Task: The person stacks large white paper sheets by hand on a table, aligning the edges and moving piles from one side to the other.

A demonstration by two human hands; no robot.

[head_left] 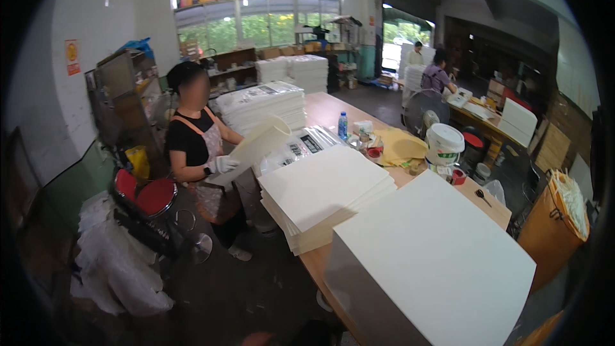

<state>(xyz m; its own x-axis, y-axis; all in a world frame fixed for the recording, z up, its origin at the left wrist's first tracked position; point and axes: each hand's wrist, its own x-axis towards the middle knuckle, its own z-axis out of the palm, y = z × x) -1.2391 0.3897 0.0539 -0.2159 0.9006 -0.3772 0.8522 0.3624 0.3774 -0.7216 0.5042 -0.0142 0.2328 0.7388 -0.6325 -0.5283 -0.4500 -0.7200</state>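
Observation:
Neither of my hands shows in the frame. Nearest to me, a tall stack of large white sheets (435, 250) stands on the wooden table (323, 107). Just beyond it is a lower stack of cream sheets (327, 182), its edges slightly uneven. Across at the left, a co-worker in an apron holds a curled cream sheet (259, 144) with both hands, a white glove (224, 164) on one. Clear plastic packaging (304, 144) with dark print lies beside that sheet. A dim reddish shape (259, 338) at the lower edge is too dark to make out.
Wrapped white stacks (262, 106) stand farther back. A blue-capped bottle (343, 125), yellow cloth (397, 146), white bucket (444, 144) and black scissors (483, 197) are on the table. Left are a red stool (157, 195) and plastic wrap (122, 263). Two people are at the back right.

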